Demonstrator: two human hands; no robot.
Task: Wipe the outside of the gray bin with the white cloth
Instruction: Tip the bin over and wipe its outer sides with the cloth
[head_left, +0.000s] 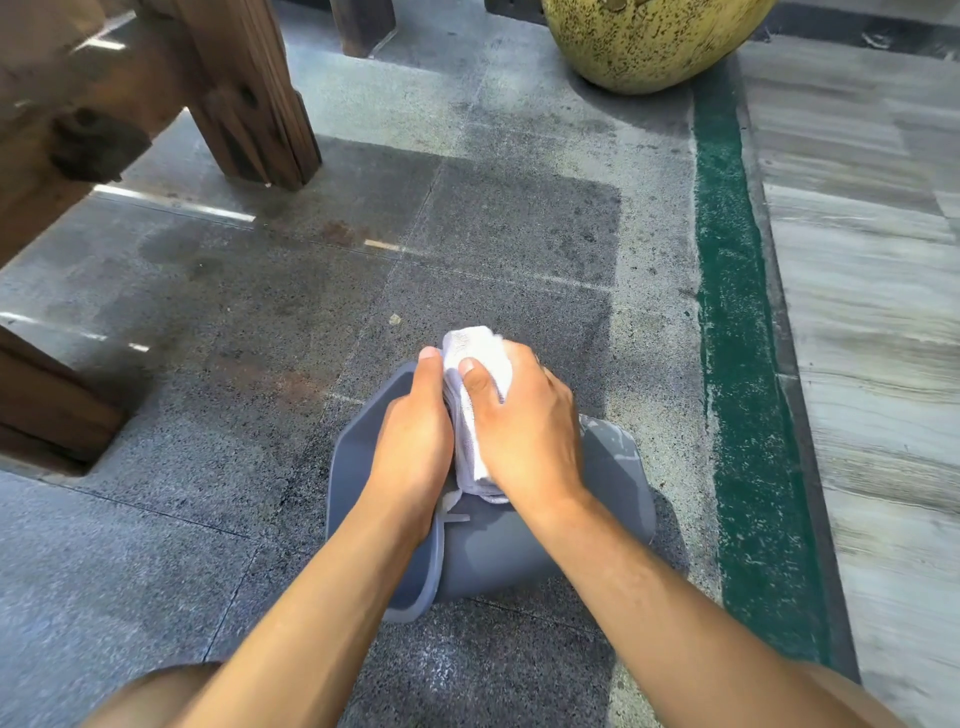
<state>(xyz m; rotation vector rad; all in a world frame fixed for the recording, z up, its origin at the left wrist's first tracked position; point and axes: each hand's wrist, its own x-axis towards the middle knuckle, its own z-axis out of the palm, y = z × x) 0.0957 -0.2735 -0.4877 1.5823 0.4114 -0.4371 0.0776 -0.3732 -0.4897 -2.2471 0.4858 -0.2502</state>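
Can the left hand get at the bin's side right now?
Probably yes. The left hand hangs just above the bin with nothing between them, though it holds the cloth together with the right hand, so it would have to let go first.

The smooth plastic bin (493, 551) is plain blue-gray; the folded cloth (475, 395) white. The speckled stone floor (260, 364) runs gray — crossed by a green painted strip (737, 312). The round pot (649, 41) is yellow-green, dark-flecked — the wooden post (249, 88) brown.
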